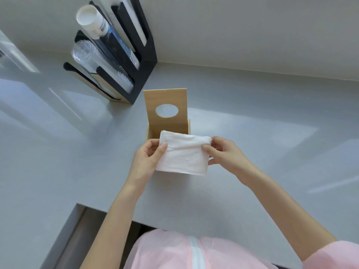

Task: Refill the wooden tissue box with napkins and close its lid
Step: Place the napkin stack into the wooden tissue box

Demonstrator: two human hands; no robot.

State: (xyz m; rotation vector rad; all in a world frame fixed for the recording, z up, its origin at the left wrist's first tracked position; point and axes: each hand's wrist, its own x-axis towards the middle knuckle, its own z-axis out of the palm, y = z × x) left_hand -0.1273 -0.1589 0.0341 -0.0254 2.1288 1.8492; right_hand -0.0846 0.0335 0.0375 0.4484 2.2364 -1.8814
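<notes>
A wooden tissue box (149, 133) stands on the grey counter, its lid (167, 98) with an oval hole raised upright at the back. A white stack of napkins (183, 152) is held just above and in front of the box's open top, hiding most of the box. My left hand (146, 160) grips the stack's left edge, thumb on top. My right hand (225, 152) pinches its right edge. The inside of the box is hidden behind the napkins.
A black cup dispenser (143, 61) with paper cups (93, 22) and clear plastic cups (91, 57) stands at the back left against the wall. The grey counter (272, 152) extends on both sides. Its near edge has a recess (97, 230) below me.
</notes>
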